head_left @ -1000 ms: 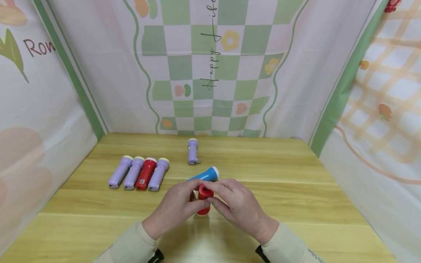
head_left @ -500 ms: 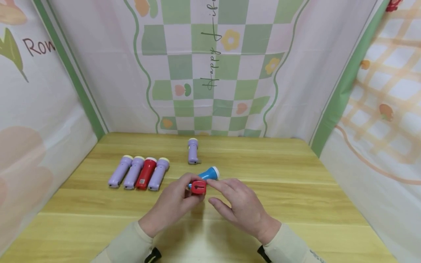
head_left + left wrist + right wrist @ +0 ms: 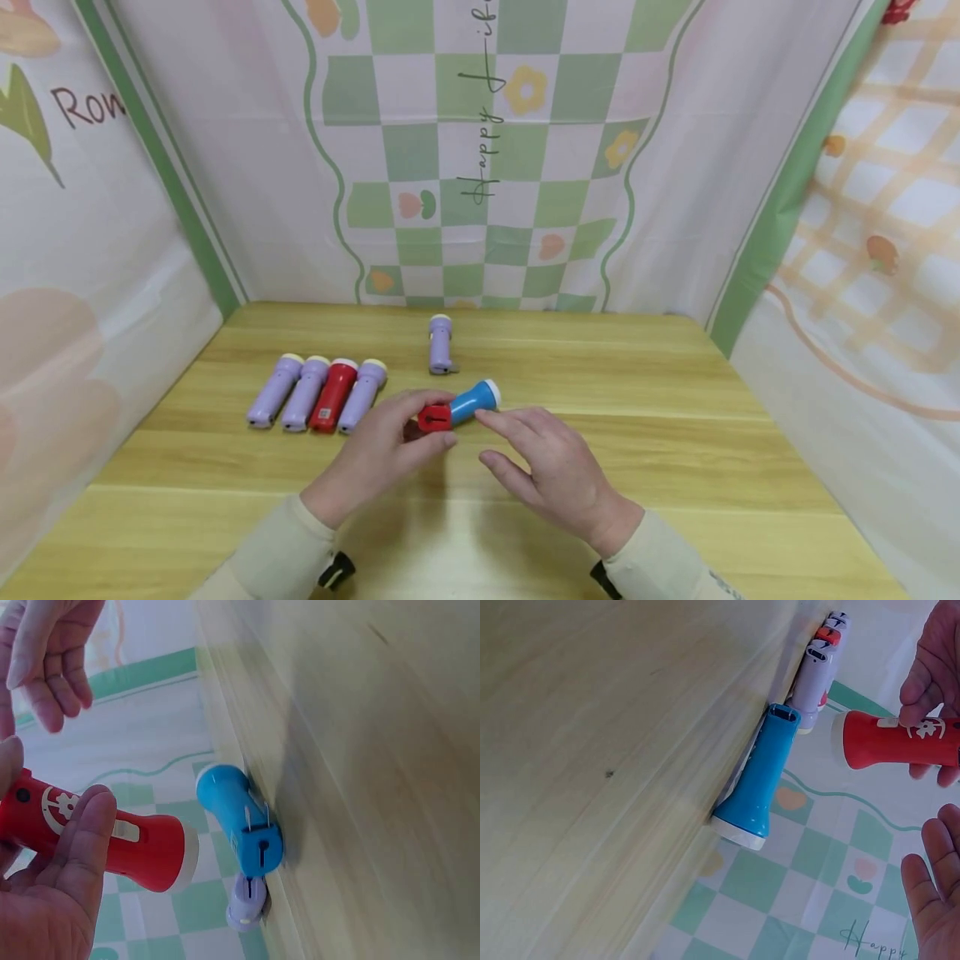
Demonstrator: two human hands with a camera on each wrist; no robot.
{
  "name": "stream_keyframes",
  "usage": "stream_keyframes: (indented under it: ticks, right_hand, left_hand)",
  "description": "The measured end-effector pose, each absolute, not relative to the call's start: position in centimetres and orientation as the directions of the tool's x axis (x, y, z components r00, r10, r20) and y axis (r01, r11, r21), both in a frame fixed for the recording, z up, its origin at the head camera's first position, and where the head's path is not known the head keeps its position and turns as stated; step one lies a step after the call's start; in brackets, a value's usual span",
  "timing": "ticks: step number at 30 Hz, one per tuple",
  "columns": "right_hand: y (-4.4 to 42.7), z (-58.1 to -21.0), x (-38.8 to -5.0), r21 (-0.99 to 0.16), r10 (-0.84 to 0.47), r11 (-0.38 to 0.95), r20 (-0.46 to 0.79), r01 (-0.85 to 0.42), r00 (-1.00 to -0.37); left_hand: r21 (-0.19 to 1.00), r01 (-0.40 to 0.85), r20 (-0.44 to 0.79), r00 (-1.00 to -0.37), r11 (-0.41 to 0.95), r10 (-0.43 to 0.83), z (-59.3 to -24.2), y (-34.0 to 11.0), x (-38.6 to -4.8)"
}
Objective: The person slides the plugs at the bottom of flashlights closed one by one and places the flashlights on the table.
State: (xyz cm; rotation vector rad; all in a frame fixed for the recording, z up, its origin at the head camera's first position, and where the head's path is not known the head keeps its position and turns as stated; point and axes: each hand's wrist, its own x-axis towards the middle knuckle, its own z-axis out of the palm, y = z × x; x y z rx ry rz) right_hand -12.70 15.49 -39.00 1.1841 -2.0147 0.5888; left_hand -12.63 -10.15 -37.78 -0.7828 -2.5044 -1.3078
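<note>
Holding a red torch (image 3: pixel 435 418) in my left hand (image 3: pixel 375 442) right now, off the tabletop (image 3: pixel 675 475), near the middle in front of me. Thumb on one side, fingers wrapped round the other, so it's a proper grip. It's tail-up: the slotted end faces me and the white rim (image 3: pixel 187 859) points down toward the wood, with the long axis close to upright and a bit of lean. Can't see any prongs poking out of it.

As I read it, the step in hand is just handling this torch, and the next move calls for a steady left grip and a rim that doesn't bump its neighbour.

My right hand (image 3: pixel 555 475) holds nothing: fingers pretty straight, thumb spread away from them, hovering near the blue torch (image 3: pixel 474 402) without touching it. That one's lying down behind the red, head angled away to my right, prongs (image 3: pixel 267 814) out at its tail.

Further back there's a lone purple torch (image 3: pixel 440 346). Over to the left, three purple torches (image 3: pixel 274 392) and another red one (image 3: pixel 333 398) lie side by side. Checked cloth (image 3: pixel 517 154) hangs behind it all.
</note>
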Motion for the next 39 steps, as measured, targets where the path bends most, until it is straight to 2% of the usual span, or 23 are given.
stream_keyframes:
  ticks: [5, 13, 23, 34, 39]
  right_hand:
    - [15.5, -39.1, -12.7, -0.032, -0.555, 0.48, 0.763, -0.877, -0.331]
    - [15.6, -39.2, -12.7, -0.04, -0.561, 0.503, 0.744, -0.863, -0.362]
    - [15.8, -39.5, -12.7, -0.056, -0.569, 0.527, 0.718, -0.848, -0.401]
    - [15.8, -39.4, -12.8, -0.044, -0.571, 0.521, 0.724, -0.852, -0.387]
    - [15.9, -39.4, -12.8, -0.042, -0.568, 0.522, 0.728, -0.852, -0.384]
  left_hand:
    - [0.65, 0.57, 0.435, -0.822, 0.503, 0.368, -37.9, -10.8, -13.1]
    - [0.501, 0.635, 0.483, -0.769, 0.588, 0.419, -37.9, -11.7, -14.2]
    - [0.338, 0.599, 0.428, -0.785, 0.726, 0.449, -37.6, -11.9, -15.2]
    - [0.206, 0.532, 0.424, -0.805, 0.821, 0.415, -38.4, -12.1, -16.0]
    - [0.187, 0.528, 0.417, -0.806, 0.829, 0.419, -38.8, -12.1, -16.1]
